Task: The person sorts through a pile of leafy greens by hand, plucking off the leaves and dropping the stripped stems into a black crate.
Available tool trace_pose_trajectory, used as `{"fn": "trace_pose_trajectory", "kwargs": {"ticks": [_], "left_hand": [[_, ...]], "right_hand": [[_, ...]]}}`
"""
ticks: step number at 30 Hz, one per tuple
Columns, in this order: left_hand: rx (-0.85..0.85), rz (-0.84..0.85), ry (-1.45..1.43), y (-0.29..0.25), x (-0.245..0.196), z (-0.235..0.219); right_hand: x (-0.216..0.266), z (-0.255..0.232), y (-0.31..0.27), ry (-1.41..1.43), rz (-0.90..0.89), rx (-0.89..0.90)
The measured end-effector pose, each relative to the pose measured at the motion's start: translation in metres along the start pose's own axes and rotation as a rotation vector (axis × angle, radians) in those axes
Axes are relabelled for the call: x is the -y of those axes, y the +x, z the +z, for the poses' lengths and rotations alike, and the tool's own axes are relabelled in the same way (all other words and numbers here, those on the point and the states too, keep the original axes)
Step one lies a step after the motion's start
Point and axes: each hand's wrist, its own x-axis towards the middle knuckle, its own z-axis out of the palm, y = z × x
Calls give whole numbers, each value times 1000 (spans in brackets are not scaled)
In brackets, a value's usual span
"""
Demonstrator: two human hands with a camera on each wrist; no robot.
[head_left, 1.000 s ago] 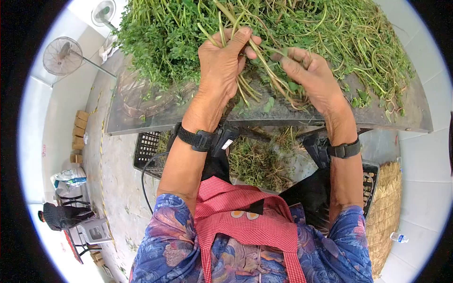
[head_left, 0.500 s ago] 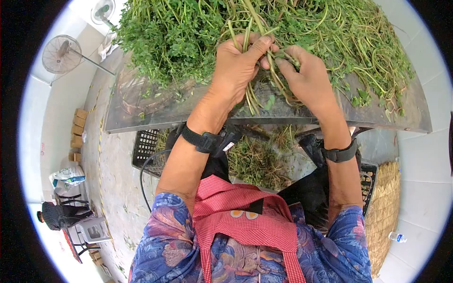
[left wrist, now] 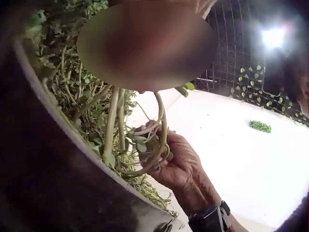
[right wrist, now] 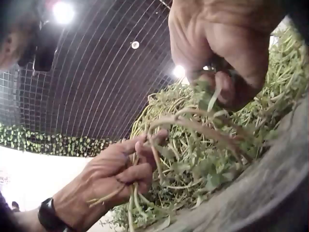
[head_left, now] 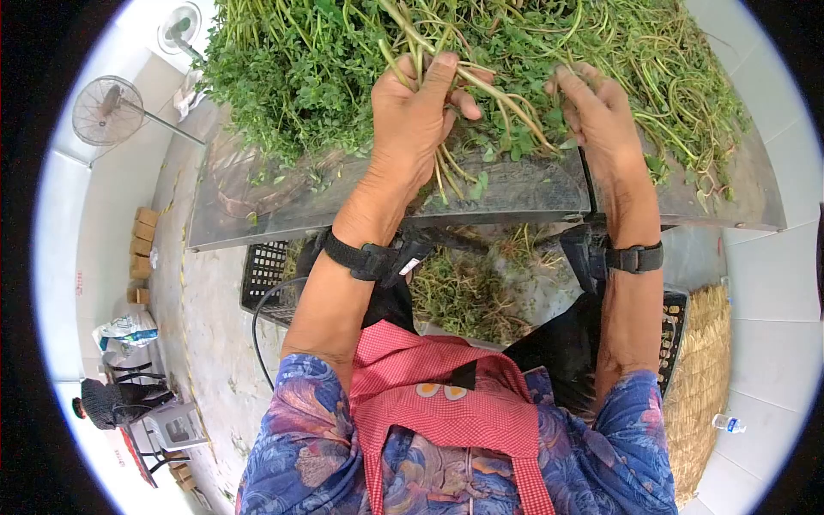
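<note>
The left hand [head_left: 410,116] grips several green stems [head_left: 506,96] between thumb and fingers, their cut ends hanging below the palm; the right wrist view also shows this left hand [right wrist: 113,171] around the stems. To its right, apart from it, the right hand [head_left: 601,112] has curled fingers with bits of green leaf at the fingertips. In the right wrist view the right hand [right wrist: 224,43] pinches a small leafy piece [right wrist: 215,96]. A large heap of leafy stems [head_left: 292,77] lies behind both hands on the dark table [head_left: 283,206].
Under the table, more plant pieces [head_left: 468,296] lie between black crates [head_left: 264,273]. A woven straw surface [head_left: 699,386] and a bottle [head_left: 728,423] are at the right. Fans [head_left: 108,110], cardboard boxes [head_left: 144,232] and another person [head_left: 120,402] are at the left.
The right hand has come away from the left hand toward the right. The left hand, still gripping its stems, has shifted slightly left and up since the middle frame.
</note>
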Motion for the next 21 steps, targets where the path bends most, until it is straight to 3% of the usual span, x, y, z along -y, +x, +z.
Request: {"fn": "trace_pose_trajectory", "kwargs": {"ticks": [7, 9, 10, 13, 18, 20, 21], "left_hand": [[-38, -80, -92, 4, -3, -9], [-53, -77, -107, 4, -4, -10], [-59, -73, -111, 4, -5, -11], [-62, -92, -126, 3, -11, -7], [21, -141, -27, -3, -7, -5], [30, -113, -31, -5, -6, -2], [40, -84, -33, -5, -6, -1]], "right_hand": [[-2, -2, -5, 193, 18, 127], [-2, 8, -10, 76, -30, 235], [-4, 19, -14, 92, -151, 196], [-1, 22, -15, -74, -116, 255], [-5, 30, -9, -116, -192, 145], [-9, 32, -4, -519, -237, -120], [-20, 27, 4, -517, -235, -122]]}}
